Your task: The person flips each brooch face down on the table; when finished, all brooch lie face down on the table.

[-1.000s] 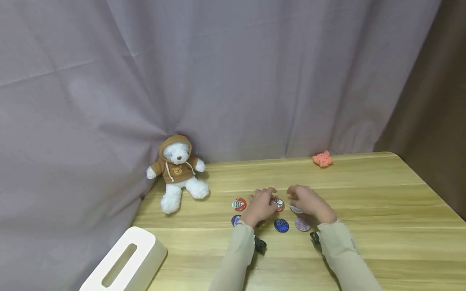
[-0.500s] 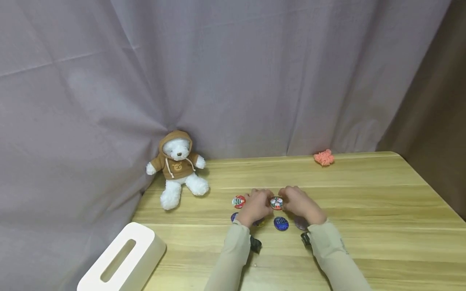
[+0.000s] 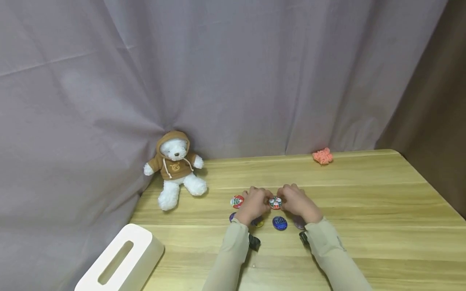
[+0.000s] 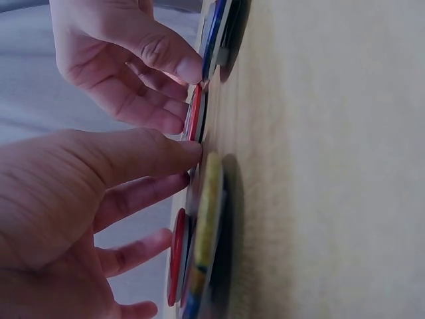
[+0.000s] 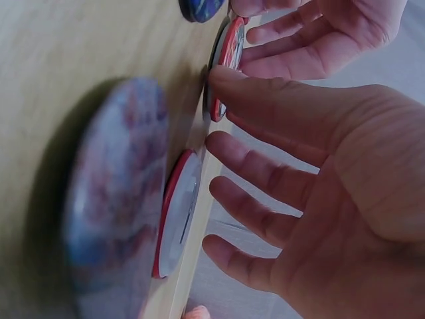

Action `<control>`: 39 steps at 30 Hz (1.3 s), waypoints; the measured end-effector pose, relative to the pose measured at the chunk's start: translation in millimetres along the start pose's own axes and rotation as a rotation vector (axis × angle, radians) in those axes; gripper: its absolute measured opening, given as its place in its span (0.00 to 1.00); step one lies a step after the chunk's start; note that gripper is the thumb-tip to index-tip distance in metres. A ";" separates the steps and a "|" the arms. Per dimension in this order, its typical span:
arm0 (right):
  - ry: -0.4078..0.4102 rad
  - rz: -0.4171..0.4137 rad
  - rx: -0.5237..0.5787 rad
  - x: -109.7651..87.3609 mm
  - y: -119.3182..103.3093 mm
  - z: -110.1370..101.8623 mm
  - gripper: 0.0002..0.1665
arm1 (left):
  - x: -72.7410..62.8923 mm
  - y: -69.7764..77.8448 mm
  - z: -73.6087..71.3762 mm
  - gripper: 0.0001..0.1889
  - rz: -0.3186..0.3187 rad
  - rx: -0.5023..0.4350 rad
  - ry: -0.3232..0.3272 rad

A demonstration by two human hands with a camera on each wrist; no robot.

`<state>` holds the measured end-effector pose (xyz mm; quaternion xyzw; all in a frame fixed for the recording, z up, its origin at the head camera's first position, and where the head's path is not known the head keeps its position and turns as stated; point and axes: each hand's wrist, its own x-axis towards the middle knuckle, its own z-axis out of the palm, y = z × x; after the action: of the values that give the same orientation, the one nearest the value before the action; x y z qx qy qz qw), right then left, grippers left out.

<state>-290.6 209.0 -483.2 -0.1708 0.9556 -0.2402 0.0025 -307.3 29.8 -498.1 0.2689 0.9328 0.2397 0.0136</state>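
Note:
A round badge (image 3: 275,202) with a red rim and small white figures lies between both hands, in the back row of badges. My left hand (image 3: 255,205) pinches its left edge with thumb and index finger. Its right edge is pinched by my right hand (image 3: 297,204), whose other fingers spread loosely in the right wrist view. A white-faced badge (image 5: 180,212) sits below those fingers, hidden in the head view. Nearer the person are a blue badge (image 3: 280,223), a lilac badge (image 3: 299,222) and a yellow-and-dark badge (image 3: 259,223), the last two partly covered.
Left of the hands lie a red-and-green badge (image 3: 237,201) and a purple-blue badge (image 3: 232,217). A white teddy bear (image 3: 175,167) in a brown hoodie sits at the back left. A white slotted box (image 3: 142,250) stands front left, and a coral scrunchie (image 3: 323,156) at the back edge.
My right hand has moved left from over the white-faced badge to the red-rimmed badge. My left hand has shifted slightly left, and its fingers are now at that badge's left edge.

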 end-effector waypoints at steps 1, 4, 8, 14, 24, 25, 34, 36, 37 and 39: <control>0.000 0.000 0.000 0.6 -0.4 -0.3 0.13 | 0.2 0.2 -0.7 0.15 0.001 0.001 0.005; 0.005 -0.023 -0.004 2.2 -1.1 -0.9 0.13 | 0.7 0.9 -2.4 0.13 -0.001 0.010 0.011; 0.004 -0.077 -0.005 3.1 -1.5 -0.8 0.14 | 0.5 0.5 -2.5 0.12 -0.002 0.031 0.014; -0.003 -0.085 -0.003 2.7 -2.1 0.6 0.15 | 0.0 1.7 -2.5 0.13 0.001 0.054 0.023; -0.022 -0.074 0.003 1.9 -2.1 -3.3 0.11 | -0.7 2.6 -4.1 0.12 0.017 0.081 0.036; -0.026 -0.072 0.012 1.5 -2.1 -3.8 0.10 | -0.5 2.0 -4.1 0.12 0.021 0.076 0.038; -0.033 -0.087 0.060 -0.6 -1.6 -8.1 0.09 | -1.0 -2.4 -6.3 0.09 0.011 0.010 0.061; -0.027 -0.083 0.057 -0.7 -0.3 -9.2 0.08 | -0.8 -2.8 -7.0 0.06 0.014 0.005 0.075; -0.023 -0.079 0.054 -0.6 0.2 -9.5 0.07 | -0.6 -2.9 -7.4 0.05 0.017 0.001 0.083; -0.012 -0.070 0.054 -0.4 1.2 -10.2 0.07 | 0.0 -2.8 -8.4 0.04 0.019 -0.006 0.098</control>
<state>-291.5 214.8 -474.7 -0.2056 0.9421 -0.2650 0.0044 -310.0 24.0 -491.9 0.2658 0.9290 0.2553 -0.0335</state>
